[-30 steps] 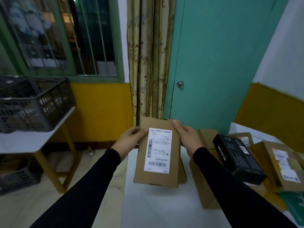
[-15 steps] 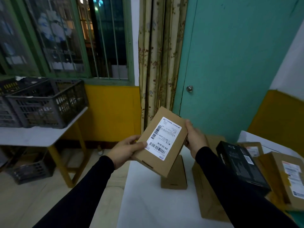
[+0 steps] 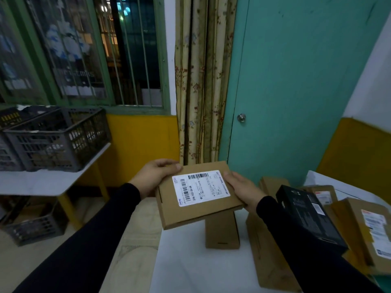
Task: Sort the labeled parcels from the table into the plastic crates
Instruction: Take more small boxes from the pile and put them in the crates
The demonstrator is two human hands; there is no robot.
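Both hands hold a flat brown cardboard parcel (image 3: pixel 196 203) above the near-left corner of the white table (image 3: pixel 190 269), its white barcode label facing up. My left hand (image 3: pixel 155 176) grips its far left corner and my right hand (image 3: pixel 243 190) grips its right edge. Beneath it a second brown parcel (image 3: pixel 222 231) lies on the table. A dark grey plastic crate (image 3: pixel 57 138) stands on a white side table at the left.
At the table's right lie a long brown box (image 3: pixel 266 254), a black box (image 3: pixel 309 216) and labelled brown parcels (image 3: pixel 368 231). Another crate (image 3: pixel 31 227) sits on the floor under the side table (image 3: pixel 42 182). A teal door (image 3: pixel 296 81) and a curtain stand behind.
The parcel has been turned from upright to flat, label sideways, and lifted off the parcel under it. My view has swung left, so the crate shows more.
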